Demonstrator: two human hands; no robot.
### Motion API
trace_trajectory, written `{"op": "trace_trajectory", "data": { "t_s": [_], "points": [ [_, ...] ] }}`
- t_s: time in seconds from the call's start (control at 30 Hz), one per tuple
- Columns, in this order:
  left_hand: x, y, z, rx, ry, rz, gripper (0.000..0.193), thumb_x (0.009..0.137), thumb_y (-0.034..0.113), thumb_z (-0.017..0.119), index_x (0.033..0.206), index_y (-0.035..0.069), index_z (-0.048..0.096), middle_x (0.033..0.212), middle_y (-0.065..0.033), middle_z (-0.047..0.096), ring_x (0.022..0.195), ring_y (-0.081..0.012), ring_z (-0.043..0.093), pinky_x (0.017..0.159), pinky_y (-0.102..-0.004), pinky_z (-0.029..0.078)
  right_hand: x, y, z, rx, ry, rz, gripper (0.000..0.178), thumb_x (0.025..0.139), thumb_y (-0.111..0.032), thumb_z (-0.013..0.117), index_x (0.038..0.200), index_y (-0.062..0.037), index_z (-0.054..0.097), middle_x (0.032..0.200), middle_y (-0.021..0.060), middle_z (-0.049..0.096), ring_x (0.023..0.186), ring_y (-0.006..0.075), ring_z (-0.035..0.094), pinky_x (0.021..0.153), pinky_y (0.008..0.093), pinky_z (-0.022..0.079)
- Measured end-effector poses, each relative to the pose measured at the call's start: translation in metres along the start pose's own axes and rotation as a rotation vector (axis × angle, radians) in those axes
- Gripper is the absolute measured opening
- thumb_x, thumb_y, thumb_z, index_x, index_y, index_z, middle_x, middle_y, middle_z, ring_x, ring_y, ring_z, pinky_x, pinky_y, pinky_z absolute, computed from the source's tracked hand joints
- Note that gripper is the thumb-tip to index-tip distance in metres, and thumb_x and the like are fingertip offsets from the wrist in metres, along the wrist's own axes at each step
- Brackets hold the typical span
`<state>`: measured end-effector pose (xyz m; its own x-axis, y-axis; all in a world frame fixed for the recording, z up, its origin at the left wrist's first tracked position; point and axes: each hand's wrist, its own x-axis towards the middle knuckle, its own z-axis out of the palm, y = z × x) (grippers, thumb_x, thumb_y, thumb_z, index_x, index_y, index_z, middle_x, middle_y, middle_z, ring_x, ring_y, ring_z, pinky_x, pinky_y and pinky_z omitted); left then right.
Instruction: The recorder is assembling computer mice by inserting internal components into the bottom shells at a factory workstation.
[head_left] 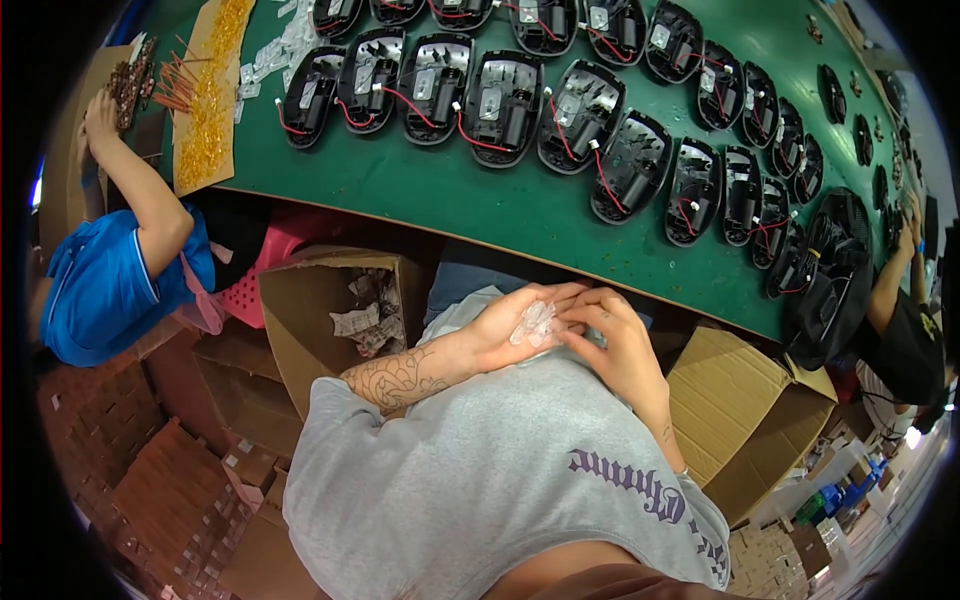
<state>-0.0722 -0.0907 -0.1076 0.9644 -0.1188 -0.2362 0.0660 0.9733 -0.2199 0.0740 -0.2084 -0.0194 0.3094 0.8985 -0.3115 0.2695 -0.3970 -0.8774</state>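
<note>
My left hand (497, 325) lies palm up in front of my body, cupped under a small heap of clear plastic pieces (535, 322). From the right, my right hand (618, 345) reaches over that palm. Its thumb and fingers are bent together at the edge of the heap, seemingly pinching a piece, though the fingertips partly hide it. On the green table (400, 190) ahead stand rows of black plastic housings (505, 100), open side up, with red wires and white connectors. Several of them have a clear piece like these inside.
More clear pieces (285, 50) lie at the far left beside cardboard with amber parts (213, 95). A co-worker in a blue shirt (125, 275) handles wires at left; another's arm (895, 270) is at right. Open cardboard boxes (290, 340) flank me. A black bag (835, 270) hangs at the table's right edge.
</note>
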Motion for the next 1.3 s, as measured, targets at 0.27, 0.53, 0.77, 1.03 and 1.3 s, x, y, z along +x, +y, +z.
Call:
{"op": "trace_trajectory", "data": {
  "t_s": [0.27, 0.53, 0.77, 1.03, 1.3],
  "points": [
    [-0.007, 0.003, 0.033, 0.09, 0.307, -0.073, 0.05, 0.105, 0.024, 0.041, 0.147, -0.001, 0.042, 0.136, -0.0101, 0.056, 0.12, -0.0214, 0.056, 0.106, -0.0374, 0.045, -0.002, -0.007, -0.001, -0.055, -0.02, -0.048, 0.023, 0.078, -0.009, 0.079, 0.098, -0.0018, 0.07, 0.105, 0.0091, 0.064, 0.103, 0.0289, 0.063, 0.088, 0.0382, 0.052],
    [-0.003, 0.007, 0.023, 0.023, 0.292, -0.086, 0.042, 0.105, 0.024, 0.04, 0.136, -0.002, 0.051, 0.135, -0.017, 0.058, 0.125, -0.0274, 0.056, 0.111, -0.041, 0.043, -0.001, 0.002, -0.008, -0.093, -0.107, -0.27, 0.02, 0.076, -0.006, 0.081, 0.094, -0.0026, 0.073, 0.101, 0.0099, 0.068, 0.097, 0.0262, 0.067, 0.08, 0.0345, 0.056],
    [0.042, 0.044, -0.063, 0.306, 0.441, 0.127, 0.053, 0.104, 0.034, 0.046, 0.147, 0.004, 0.043, 0.148, -0.0139, 0.048, 0.136, -0.028, 0.048, 0.113, -0.043, 0.042, 0.035, -0.032, -0.049, -0.072, 0.393, -0.494, 0.013, 0.076, 0.001, 0.079, 0.087, -0.0001, 0.072, 0.09, 0.0106, 0.073, 0.083, 0.0235, 0.071, 0.075, 0.0305, 0.056],
    [0.089, 0.058, 0.046, 1.204, -0.053, 0.571, 0.051, 0.104, 0.027, 0.051, 0.148, 0.003, 0.038, 0.147, -0.0123, 0.048, 0.133, -0.0253, 0.05, 0.111, -0.0436, 0.044, 0.104, -0.044, -0.084, -0.412, 0.722, -0.393, 0.011, 0.086, -0.002, 0.071, 0.097, -0.0034, 0.072, 0.117, 0.0108, 0.066, 0.111, 0.0267, 0.063, 0.09, 0.035, 0.05],
    [0.085, 0.064, 0.036, 0.856, -0.071, 0.52, 0.055, 0.105, 0.03, 0.05, 0.151, 0.005, 0.034, 0.151, -0.0121, 0.043, 0.137, -0.026, 0.047, 0.112, -0.0434, 0.042, 0.125, -0.036, -0.072, -0.713, 0.645, -0.415, 0.009, 0.09, -0.01, 0.069, 0.097, -0.0073, 0.073, 0.14, 0.0108, 0.055, 0.139, 0.0375, 0.039, 0.112, 0.0472, 0.032]
  ]
}}
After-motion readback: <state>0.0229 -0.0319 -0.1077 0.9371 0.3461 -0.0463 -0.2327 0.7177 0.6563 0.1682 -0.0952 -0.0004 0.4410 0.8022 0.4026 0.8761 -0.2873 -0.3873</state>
